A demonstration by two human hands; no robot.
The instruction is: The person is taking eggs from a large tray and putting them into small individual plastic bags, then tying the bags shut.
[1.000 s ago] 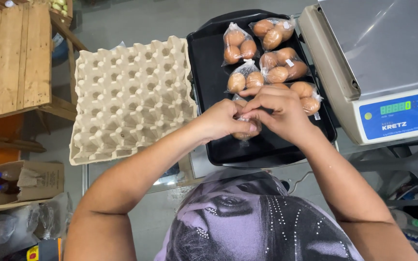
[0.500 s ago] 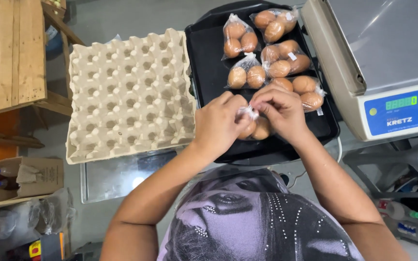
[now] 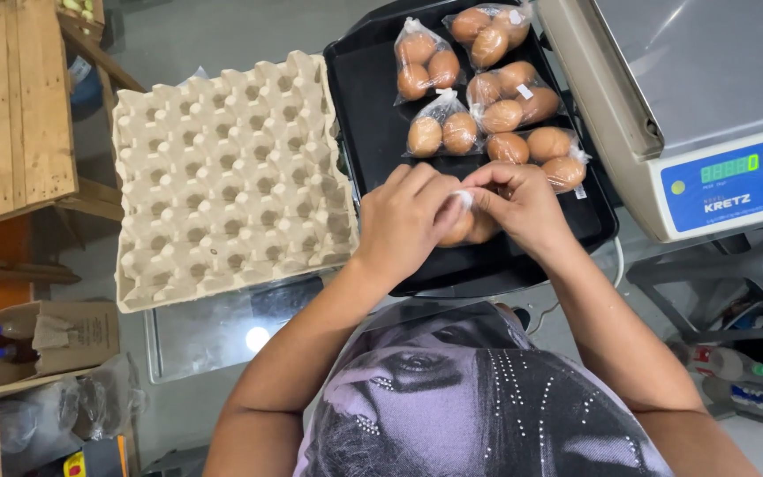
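While both pinch shut, left hand (image 3: 408,221), right hand (image 3: 518,199), crinkly clear egg bag (image 3: 468,225), black tray (image 3: 373,115), dimpled pulp carton (image 3: 222,177)

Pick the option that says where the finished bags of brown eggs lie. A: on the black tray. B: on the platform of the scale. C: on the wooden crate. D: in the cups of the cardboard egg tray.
A: the tied clear bags of eggs lie on the black tray, between the cardboard egg tray and the scale.
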